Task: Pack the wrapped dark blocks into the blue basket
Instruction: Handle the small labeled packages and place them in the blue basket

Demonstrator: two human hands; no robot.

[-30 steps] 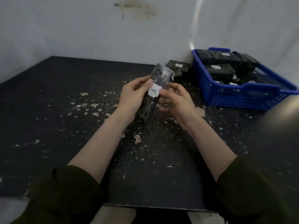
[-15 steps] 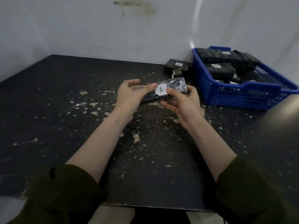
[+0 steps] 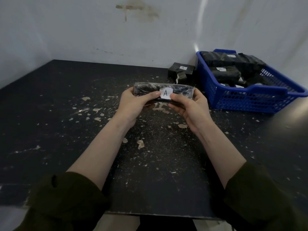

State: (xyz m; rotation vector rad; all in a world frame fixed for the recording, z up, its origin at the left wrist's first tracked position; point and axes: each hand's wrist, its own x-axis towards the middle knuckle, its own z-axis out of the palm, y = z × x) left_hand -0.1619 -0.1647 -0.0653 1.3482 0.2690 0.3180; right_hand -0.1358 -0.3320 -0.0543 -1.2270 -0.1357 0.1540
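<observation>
Black table, hands gripping block labelled A

Blue lattice basket, black wrapped block with white label, black white-flecked table, dark olive sleeves
</observation>
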